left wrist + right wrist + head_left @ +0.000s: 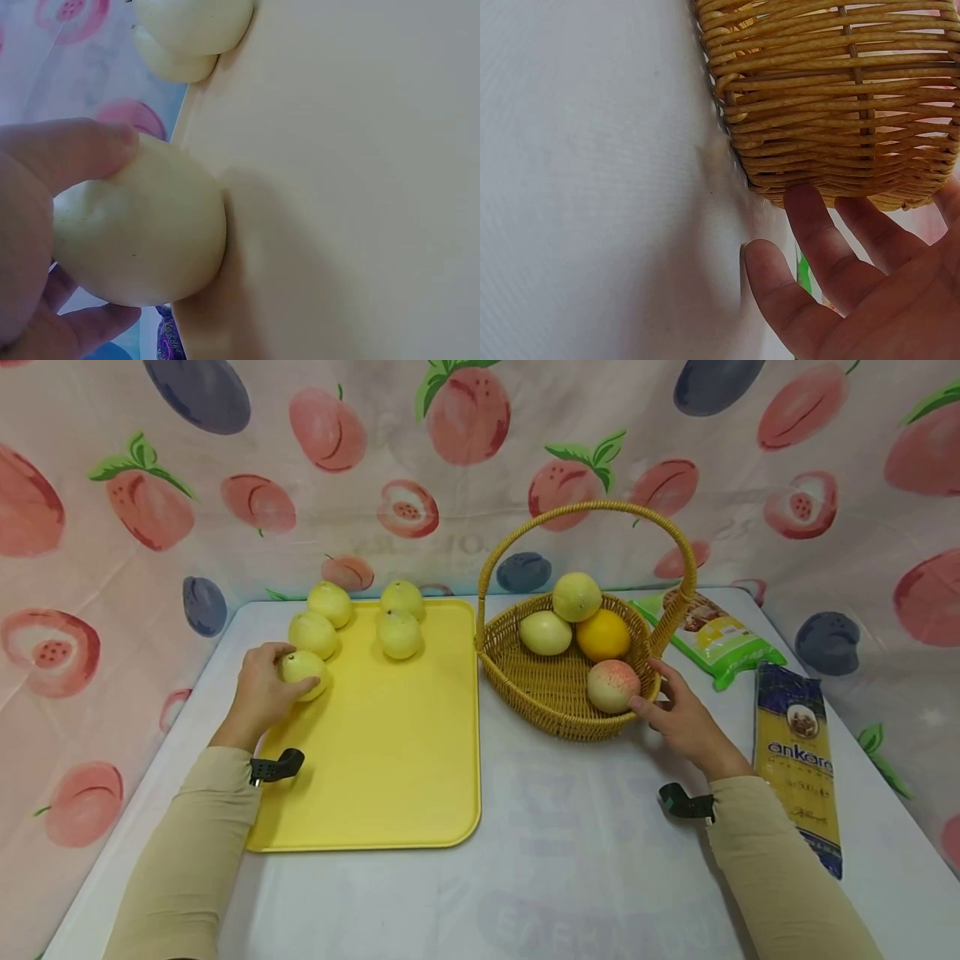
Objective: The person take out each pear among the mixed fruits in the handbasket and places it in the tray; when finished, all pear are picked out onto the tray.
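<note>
On the left edge of the yellow tray, my left hand grips a pale yellow round fruit between thumb and fingers. The left wrist view shows that fruit low against the tray surface. My right hand holds the right rim of the wicker basket, thumb over the rim and fingers against the outer weave. Inside the basket lie a peach, an orange and two pale yellow-green fruits. In the right wrist view the fingers touch the basket's woven side.
Several more pale yellow fruits sit along the tray's back and left edge. Behind the basket on the right lies a green food packet. A pasta packet lies at the table's right side. The basket's tall handle arches upward.
</note>
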`<state>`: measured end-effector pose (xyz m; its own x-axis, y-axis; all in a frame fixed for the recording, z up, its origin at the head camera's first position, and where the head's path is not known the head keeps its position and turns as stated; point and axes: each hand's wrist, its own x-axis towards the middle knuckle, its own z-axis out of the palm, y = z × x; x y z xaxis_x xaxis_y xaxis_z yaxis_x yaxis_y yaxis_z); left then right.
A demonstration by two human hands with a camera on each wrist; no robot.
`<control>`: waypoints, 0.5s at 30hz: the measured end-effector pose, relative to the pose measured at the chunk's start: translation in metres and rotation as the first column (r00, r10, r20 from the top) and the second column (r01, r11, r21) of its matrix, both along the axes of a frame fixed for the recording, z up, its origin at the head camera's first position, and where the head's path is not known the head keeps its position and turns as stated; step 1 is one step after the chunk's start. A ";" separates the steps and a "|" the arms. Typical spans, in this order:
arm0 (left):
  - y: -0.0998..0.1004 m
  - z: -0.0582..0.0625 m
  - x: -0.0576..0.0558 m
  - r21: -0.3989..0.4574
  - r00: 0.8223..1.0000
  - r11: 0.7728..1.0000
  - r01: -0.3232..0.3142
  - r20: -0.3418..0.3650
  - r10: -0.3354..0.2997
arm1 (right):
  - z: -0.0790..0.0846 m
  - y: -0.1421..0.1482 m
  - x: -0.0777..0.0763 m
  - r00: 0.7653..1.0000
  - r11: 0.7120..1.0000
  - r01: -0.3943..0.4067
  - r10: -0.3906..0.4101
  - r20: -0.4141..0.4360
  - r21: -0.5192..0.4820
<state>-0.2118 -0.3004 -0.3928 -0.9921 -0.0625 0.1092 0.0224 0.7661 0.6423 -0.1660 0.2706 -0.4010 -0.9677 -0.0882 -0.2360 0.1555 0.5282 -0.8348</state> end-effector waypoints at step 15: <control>-0.001 -0.003 -0.007 -0.003 1.000 1.000 -0.023 -0.006 0.023 | -0.003 0.001 -0.001 1.000 1.000 0.007 -0.007 0.007 0.000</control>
